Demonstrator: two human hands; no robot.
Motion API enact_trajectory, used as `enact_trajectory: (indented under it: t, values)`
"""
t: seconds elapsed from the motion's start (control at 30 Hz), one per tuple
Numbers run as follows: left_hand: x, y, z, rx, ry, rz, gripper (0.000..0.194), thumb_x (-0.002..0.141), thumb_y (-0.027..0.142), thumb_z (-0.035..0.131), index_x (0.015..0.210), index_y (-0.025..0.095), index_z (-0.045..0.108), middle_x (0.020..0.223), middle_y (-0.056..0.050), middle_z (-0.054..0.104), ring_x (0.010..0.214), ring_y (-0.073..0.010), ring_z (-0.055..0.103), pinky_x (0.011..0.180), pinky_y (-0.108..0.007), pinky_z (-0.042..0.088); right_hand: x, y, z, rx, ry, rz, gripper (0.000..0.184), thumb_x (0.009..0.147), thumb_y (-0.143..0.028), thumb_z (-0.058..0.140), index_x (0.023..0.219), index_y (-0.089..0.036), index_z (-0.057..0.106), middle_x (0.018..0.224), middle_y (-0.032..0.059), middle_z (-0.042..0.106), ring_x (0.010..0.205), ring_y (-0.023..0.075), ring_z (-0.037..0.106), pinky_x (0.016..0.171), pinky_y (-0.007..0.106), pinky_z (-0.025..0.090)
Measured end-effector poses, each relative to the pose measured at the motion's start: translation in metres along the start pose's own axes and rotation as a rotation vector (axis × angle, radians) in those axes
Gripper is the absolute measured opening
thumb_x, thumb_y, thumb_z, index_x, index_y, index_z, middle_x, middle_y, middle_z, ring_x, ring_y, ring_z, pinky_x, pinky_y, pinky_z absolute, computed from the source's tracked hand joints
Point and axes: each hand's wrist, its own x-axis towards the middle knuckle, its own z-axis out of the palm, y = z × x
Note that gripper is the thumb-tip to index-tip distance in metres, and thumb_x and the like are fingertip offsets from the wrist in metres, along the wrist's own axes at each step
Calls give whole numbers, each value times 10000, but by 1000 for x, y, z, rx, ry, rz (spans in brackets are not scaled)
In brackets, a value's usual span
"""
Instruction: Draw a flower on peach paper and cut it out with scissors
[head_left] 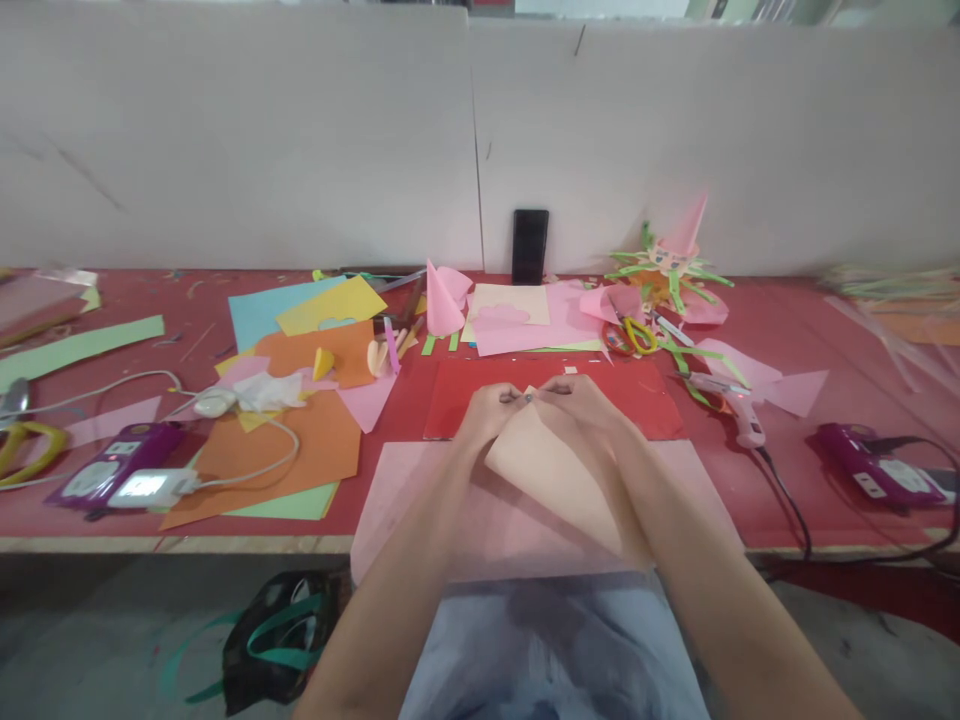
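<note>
A cream sheet of paper [559, 470] is curled at its top and slopes down toward my body. My left hand [496, 405] pinches it near the upper corner. Right beside that, my right hand [574, 398] grips the same corner with thumb and fingertips. Between the fingertips a small dark spot shows, too small to name. Under the paper lies a large pink sheet [405, 500] that reaches over the table's front edge. Just beyond my hands is a red board [457, 385].
Pink cones [442, 300], coloured paper sheets [307, 440] and yellow-handled scissors [637, 337] lie around. A glue gun [739, 408] with a cord rests at right. A black phone [530, 246] leans on the white wall. Purple power boxes [120, 465] stand left and right.
</note>
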Motion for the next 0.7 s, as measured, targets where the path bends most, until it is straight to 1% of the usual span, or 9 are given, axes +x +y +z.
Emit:
enact_trajectory:
  t: [0.17,0.3,0.5,0.7]
  values:
    - [0,0,-1,-3,-14,2,320,691,477,561,643,163,602,616,-5,595,562,-111,510,503,-217,346,-1,-6,-1,-13,17,37,224,643,-366,634,703,-152,663,761,53,669,723,160,586,656,267,411]
    - [1,-2,-1,-1,-12,16,305,693,458,559,641,161,600,626,-10,601,572,-115,516,519,-223,354,-1,-8,0,16,19,74,250,609,-385,662,692,-149,657,763,56,669,725,160,586,667,271,412]
    - [1,-2,-1,-26,-25,15,297,687,457,567,652,165,604,636,-13,617,592,-126,539,529,-225,366,0,-7,0,20,13,62,264,610,-398,663,698,-148,661,759,53,661,724,159,581,661,271,412]
    - [1,-2,0,-22,-7,15,269,690,434,573,646,170,607,647,-17,631,602,-132,556,535,-230,372,-1,-5,0,53,-5,60,267,630,-389,645,723,-139,663,769,58,660,719,152,578,661,262,411]
